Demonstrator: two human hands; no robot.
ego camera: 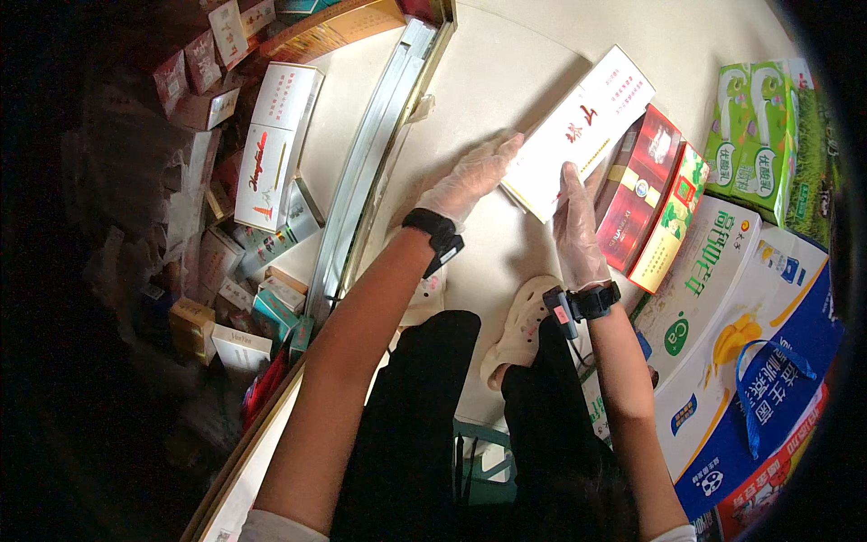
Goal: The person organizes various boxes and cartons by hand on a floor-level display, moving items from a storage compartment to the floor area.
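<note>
Both my hands wear thin clear gloves and have black straps at the wrists. Between them, tilted above the pale tiled floor (501, 74), is a long white cigarette carton (586, 129) with red writing. My left hand (474, 175) presses along its left side near the lower end, with the fingertips partly out of sight at the edge. My right hand (581, 230) grips the lower right side, thumb on the upper face and fingers hidden behind. A thin second edge shows under the carton's lower end; I cannot tell whether it is another carton.
To the left, a metal sliding track (369, 169) borders a case with a white carton (278, 149) and several small packs (240, 345). Dark red (640, 196) and yellow cartons (667, 223) stand close by my right hand. Beyond are green milk boxes (752, 135) and a blue-and-white gift box (718, 406).
</note>
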